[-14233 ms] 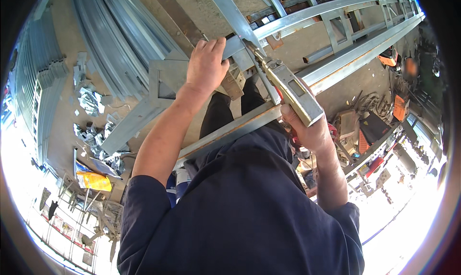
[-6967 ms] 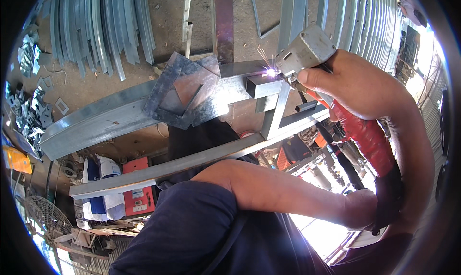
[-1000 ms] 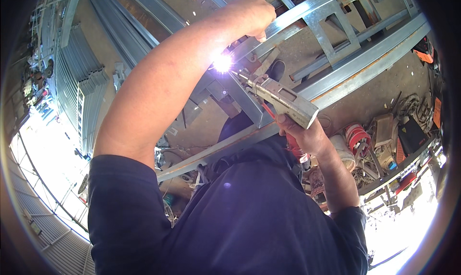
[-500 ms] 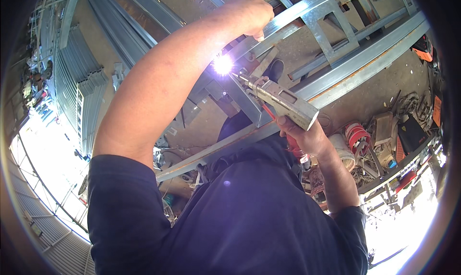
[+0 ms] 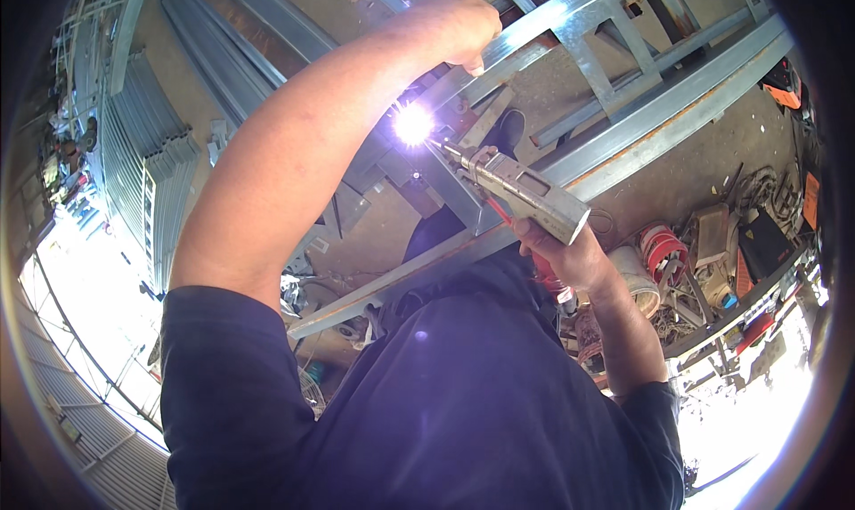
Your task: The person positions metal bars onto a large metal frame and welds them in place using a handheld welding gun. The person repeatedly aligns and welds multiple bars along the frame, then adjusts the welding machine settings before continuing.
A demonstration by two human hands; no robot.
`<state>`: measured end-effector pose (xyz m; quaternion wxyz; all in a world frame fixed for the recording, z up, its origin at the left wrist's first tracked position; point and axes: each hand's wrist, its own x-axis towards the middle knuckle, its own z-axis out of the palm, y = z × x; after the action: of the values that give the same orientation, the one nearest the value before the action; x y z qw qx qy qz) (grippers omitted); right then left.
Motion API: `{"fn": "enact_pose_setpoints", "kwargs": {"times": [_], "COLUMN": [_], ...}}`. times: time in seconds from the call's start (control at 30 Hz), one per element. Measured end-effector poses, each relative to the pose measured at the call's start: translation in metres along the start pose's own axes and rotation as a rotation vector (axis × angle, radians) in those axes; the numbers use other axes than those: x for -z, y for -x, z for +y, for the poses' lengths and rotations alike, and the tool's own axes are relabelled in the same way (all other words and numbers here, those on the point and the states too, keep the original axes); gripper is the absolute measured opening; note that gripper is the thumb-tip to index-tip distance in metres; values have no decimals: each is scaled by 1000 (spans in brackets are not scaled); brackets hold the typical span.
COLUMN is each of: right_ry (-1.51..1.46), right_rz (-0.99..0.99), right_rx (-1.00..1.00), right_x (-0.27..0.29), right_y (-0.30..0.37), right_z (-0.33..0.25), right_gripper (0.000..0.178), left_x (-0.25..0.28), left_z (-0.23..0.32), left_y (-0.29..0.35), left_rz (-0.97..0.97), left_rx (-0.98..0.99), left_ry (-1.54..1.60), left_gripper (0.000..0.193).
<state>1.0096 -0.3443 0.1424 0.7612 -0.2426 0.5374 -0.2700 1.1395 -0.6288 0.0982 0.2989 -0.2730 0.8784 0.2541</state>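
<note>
My right hand is wrapped round the rear of a boxy metal welding gun, whose thin nozzle points up and left. Just past its tip a white-violet arc glares against a galvanized steel frame, hiding the metal at that spot. Across the picture reaches my left arm, and my left hand is closed with curled fingers at the far side of the arc, against a steel bar of the frame. Whatever those fingers grip is hidden. A red cable or hose runs beneath the gun.
Long steel profiles lie at the far left, beside a stack of ribbed metal strips. On the right are a red reel-like thing, a black case and scrap pieces. A dark shoe shows between the frame bars.
The arc still burns at almost the same spot. My left hand and forearm have shifted very slightly left; the welding gun stays nearly in place.
</note>
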Motion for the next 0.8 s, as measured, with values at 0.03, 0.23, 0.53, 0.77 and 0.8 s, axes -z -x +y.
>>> {"fn": "enact_pose_setpoints", "kwargs": {"times": [0.03,0.23,0.53,0.77,0.8], "right_ry": [-1,-73,-45,100,107], "right_rz": [-3,-8,71,205,232], "right_rx": [11,85,139,257,283], "right_x": [1,4,12,15,15], "right_y": [0,8,40,50,52], "right_z": [0,14,22,28,25], "right_gripper": [68,39,40,37,36], "left_x": [0,-3,-12,-64,-84], "left_z": [0,2,-41,2,11], "left_y": [0,2,40,163,176], "left_rz": [-5,18,504,751,724], "left_rx": [7,29,147,585,629], "left_ry": [-1,-49,467,773,793], "left_gripper": [39,39,35,55,53]}}
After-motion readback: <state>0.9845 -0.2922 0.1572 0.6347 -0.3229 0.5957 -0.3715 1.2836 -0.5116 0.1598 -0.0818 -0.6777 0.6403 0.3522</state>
